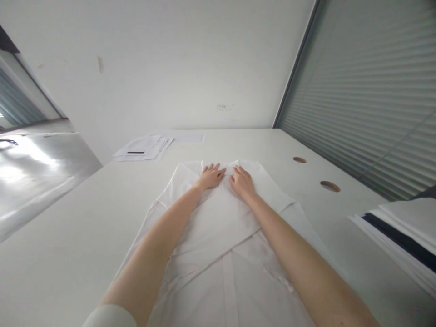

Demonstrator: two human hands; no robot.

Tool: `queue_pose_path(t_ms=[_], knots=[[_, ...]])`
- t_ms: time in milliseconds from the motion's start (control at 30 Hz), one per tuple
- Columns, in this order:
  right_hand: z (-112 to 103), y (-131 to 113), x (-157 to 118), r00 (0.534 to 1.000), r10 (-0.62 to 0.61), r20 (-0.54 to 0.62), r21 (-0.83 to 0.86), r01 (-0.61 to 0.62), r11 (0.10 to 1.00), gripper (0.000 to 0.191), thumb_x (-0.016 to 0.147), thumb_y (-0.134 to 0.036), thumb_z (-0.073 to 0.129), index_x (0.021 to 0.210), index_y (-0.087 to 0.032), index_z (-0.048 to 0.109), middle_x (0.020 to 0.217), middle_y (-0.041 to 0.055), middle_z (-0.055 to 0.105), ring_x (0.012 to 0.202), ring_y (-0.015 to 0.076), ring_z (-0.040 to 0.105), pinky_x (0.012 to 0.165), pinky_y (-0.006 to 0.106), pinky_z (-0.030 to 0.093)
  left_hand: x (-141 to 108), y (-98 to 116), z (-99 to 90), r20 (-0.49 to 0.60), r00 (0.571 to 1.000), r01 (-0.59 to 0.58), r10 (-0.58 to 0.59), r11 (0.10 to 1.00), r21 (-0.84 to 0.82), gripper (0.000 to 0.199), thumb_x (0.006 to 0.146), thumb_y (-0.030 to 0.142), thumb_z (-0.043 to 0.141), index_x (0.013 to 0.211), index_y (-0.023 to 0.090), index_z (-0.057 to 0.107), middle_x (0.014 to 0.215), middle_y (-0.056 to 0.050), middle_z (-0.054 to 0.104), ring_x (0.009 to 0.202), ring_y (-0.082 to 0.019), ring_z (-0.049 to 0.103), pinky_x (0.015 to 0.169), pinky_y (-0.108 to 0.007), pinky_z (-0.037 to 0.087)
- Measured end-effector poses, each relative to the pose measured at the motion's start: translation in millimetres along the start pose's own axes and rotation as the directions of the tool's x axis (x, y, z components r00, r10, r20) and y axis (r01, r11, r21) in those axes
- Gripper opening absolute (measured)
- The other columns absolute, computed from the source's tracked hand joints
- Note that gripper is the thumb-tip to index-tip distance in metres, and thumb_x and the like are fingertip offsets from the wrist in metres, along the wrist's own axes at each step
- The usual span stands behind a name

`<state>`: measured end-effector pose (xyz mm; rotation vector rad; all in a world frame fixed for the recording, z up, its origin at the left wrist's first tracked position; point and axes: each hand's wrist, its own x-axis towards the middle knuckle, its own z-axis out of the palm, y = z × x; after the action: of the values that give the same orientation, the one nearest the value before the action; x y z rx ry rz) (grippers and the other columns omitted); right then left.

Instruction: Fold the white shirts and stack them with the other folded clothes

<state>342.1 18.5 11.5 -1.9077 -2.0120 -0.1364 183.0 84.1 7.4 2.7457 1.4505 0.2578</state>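
Note:
A white shirt point(218, 227) lies spread on a white table, its far end narrowing toward the wall. Its sleeves look folded across the body, and a straight placket-like strip runs down the near middle. My left hand point(211, 176) rests on the cloth near the far edge, fingers spread and lying flat. Beside it, a short gap to the right, my right hand point(241, 180) presses on the same edge with its fingers stretched forward. Between the two hands a small folded piece of the cloth shows. The undersides of both hands are hidden.
Loose paper sheets point(145, 147) lie at the back left of the table point(85, 218). At the right edge sits a stack of folded white and dark cloth point(402, 231). Two round holes point(330, 186) pierce the tabletop near the window blinds point(368, 100). A wall stands behind.

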Motion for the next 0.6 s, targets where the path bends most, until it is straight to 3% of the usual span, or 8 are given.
queue_pose_path(t_ms=[167,300,400,600], knots=[[5.1,-0.6,15.5,0.997,-0.032,0.072,0.009,0.031,0.999,0.054,0.099,-0.025,0.027,0.148,-0.007,0.042,0.157,0.0127,0.036,0.146,0.0262,0.026,0.117,0.043,0.021,0.8,-1.2,0.8,-0.003,1.000,-0.017,0.017,1.000,0.006,0.049,0.102,0.044,0.026,0.147,0.035,0.044,0.159,-0.004,0.033,0.145,-0.030,0.031,0.116,-0.050,0.025],[12.4,-3.7,25.1,0.984,-0.077,0.159,0.028,0.073,0.997,0.057,0.104,-0.039,0.022,0.152,-0.012,0.036,0.161,0.0089,0.029,0.149,0.0282,0.020,0.119,0.049,0.015,2.0,-4.1,1.5,-0.003,1.000,-0.030,0.030,0.999,0.018,0.049,0.102,0.042,0.028,0.148,0.034,0.043,0.159,-0.003,0.033,0.145,-0.029,0.031,0.116,-0.048,0.026],[16.2,-2.8,29.3,0.976,-0.084,0.203,0.035,0.079,0.996,0.063,0.103,-0.051,0.021,0.153,-0.016,0.033,0.162,0.0090,0.027,0.148,0.0272,0.023,0.117,0.047,0.020,3.0,-6.6,1.8,0.013,1.000,-0.023,0.023,1.000,0.020,0.049,0.101,0.040,0.030,0.148,0.035,0.042,0.160,0.000,0.033,0.145,-0.028,0.031,0.117,-0.047,0.025],[18.7,-3.4,31.1,0.979,-0.027,0.203,0.023,0.023,0.999,0.068,0.102,-0.055,0.018,0.153,-0.013,0.033,0.160,0.0125,0.031,0.147,0.0246,0.027,0.116,0.046,0.021,0.0,-3.8,2.4,-0.011,1.000,0.007,-0.007,1.000,-0.011,0.052,0.100,0.038,0.030,0.151,0.032,0.039,0.159,-0.001,0.034,0.146,-0.026,0.030,0.118,-0.044,0.023]])
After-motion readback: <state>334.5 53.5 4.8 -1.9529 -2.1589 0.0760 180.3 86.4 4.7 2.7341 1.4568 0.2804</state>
